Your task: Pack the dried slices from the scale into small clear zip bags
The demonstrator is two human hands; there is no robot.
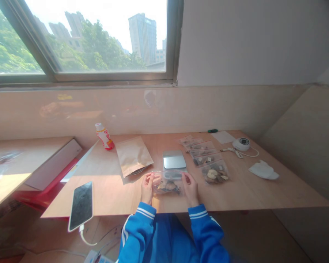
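left hand point(147, 189) and right hand point(190, 189) hold opposite sides of a clear zip bag point(167, 183) of dried food pieces point(168, 187), fingers together and clamped on the plastic, bag on the wooden table point(104, 193) just before a silver digital scale point(174, 159).

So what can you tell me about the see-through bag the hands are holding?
The clear plastic zip bag rests on the light wooden table, right by the flat silver scale. Its thin plastic looks shiny. Brown and pale dried pieces, too blurry to name, lie in a heap at its near end, while the far part holds much less. The left hand and right hand grip its two sides.
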